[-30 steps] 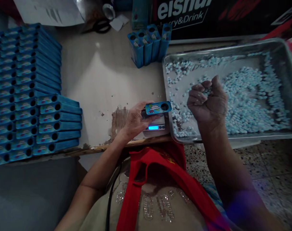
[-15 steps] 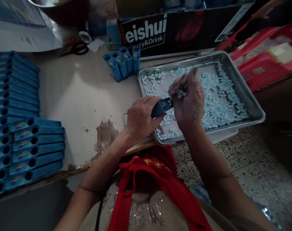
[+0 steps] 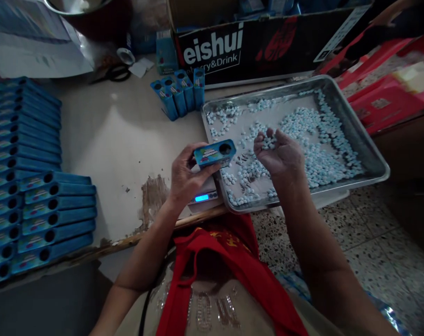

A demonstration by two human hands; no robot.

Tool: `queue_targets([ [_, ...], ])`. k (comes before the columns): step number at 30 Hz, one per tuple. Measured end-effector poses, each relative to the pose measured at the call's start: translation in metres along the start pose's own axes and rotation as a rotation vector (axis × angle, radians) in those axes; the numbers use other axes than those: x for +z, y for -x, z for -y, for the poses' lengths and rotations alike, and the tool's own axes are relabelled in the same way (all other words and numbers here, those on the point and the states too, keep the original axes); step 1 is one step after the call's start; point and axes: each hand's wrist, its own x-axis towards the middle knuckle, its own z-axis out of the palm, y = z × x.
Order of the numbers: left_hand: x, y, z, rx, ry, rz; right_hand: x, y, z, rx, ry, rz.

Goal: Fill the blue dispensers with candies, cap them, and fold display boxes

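My left hand (image 3: 188, 175) grips a small blue box (image 3: 206, 156) that has a round dark opening in its upper face. It holds the box above a digital scale (image 3: 212, 198) with a lit blue display, partly hidden under the hand. Palm up with curled fingers, my right hand (image 3: 285, 158) cradles a few pale blue and white candies (image 3: 268, 142) over a metal tray (image 3: 371, 179). Many loose candies (image 3: 332, 161) of the same kind are spread across the tray, thickest on its right side.
Rows of blue boxes (image 3: 58, 219) are stacked on the table (image 3: 110, 140) at the left. Several more boxes (image 3: 178, 95) stand by a black carton (image 3: 246, 51). Scissors (image 3: 117, 73) lie behind. Red stools (image 3: 390, 100) and a person's arm (image 3: 386, 16) are at the right.
My left hand has drawn the box left, away from my right hand, and turned its opening into view. My right hand has lowered and opened out palm up. The scale's display has come into sight.
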Motion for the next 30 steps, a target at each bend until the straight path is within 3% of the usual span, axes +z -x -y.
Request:
queue_targets([
  [4, -0.034, 0.023, 0.004, -0.086, -0.016, -0.01, -0.011, 0.02, -0.009, 0.202, 0.259, 0.131],
  [7, -0.042, 0.039, 0.014, -0.11, -0.055, -0.004, -0.013, 0.028, -0.002, 0.273, 0.494, 0.273],
  [9, -0.04, 0.047, 0.023, -0.085, -0.069, 0.004, -0.011, 0.027, 0.002, 0.317, 0.444, 0.309],
  [15, -0.038, 0.059, 0.035, 0.001, -0.109, -0.006, 0.004, 0.028, 0.001, 0.345, 0.216, 0.251],
  [19, -0.053, 0.064, 0.031, 0.037, -0.117, -0.006, 0.014, 0.042, 0.002, 0.39, 0.225, 0.299],
  [23, -0.075, 0.069, 0.028, -0.034, -0.134, -0.132, 0.014, 0.05, 0.007, 0.379, 0.29, 0.36],
  [27, -0.092, 0.073, 0.03, -0.127, -0.177, -0.26, 0.011, 0.049, 0.005, 0.306, 0.259, 0.279],
  [30, -0.097, 0.075, 0.03, -0.137, -0.203, -0.278, 0.014, 0.05, 0.001, 0.316, 0.263, 0.221],
])
